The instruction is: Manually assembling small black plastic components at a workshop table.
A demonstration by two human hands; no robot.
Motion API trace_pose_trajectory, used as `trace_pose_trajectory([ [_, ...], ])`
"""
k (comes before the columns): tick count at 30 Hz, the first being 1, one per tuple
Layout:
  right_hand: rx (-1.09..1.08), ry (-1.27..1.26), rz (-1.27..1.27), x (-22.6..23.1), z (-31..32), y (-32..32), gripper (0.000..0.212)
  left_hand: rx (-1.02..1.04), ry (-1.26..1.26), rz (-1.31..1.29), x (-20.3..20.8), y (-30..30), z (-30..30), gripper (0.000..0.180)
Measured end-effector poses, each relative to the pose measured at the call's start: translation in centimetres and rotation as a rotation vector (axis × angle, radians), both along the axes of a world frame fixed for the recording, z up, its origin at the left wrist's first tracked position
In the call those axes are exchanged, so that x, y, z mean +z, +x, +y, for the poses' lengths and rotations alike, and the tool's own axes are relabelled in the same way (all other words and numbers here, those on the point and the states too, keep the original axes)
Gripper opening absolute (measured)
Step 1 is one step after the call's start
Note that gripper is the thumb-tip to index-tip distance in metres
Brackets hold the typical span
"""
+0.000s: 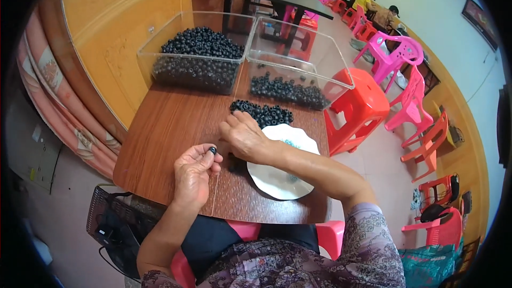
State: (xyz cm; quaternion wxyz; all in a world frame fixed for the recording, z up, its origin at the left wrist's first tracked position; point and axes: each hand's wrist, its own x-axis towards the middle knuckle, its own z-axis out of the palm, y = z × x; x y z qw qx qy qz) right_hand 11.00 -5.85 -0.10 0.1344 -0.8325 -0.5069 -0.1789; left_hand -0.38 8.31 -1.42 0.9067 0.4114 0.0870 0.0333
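Between the thumb and fingertips of my left hand is a small black round part, its end facing up. My right hand is just ahead and to the right, fingers curled together beside a loose pile of black ring-like parts; whatever those fingers pinch is hidden. Under my right forearm sits a white wavy-rimmed plate with tiny blue pieces on it. More black parts lie in shadow below my right wrist, partly covered.
Two clear plastic bins stand at the table's far side: the left bin heaped with black parts, the right bin holding a shallow layer. A red stool adjoins the brown table. Pink chairs and several people are farther off.
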Motion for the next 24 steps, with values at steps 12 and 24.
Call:
trace_pose_trajectory([
  [12, -0.067, 0.526, 1.155, 2.6, -7.7, -3.7, 0.015, -0.135, -0.001, -0.017, 1.5, -0.4, -3.7, 0.015],
  [24, -0.09, 0.765, 1.176, 3.3, -11.1, -5.7, 0.016, -0.225, -0.029, 0.0, 2.2, -0.9, -7.5, 0.017],
])
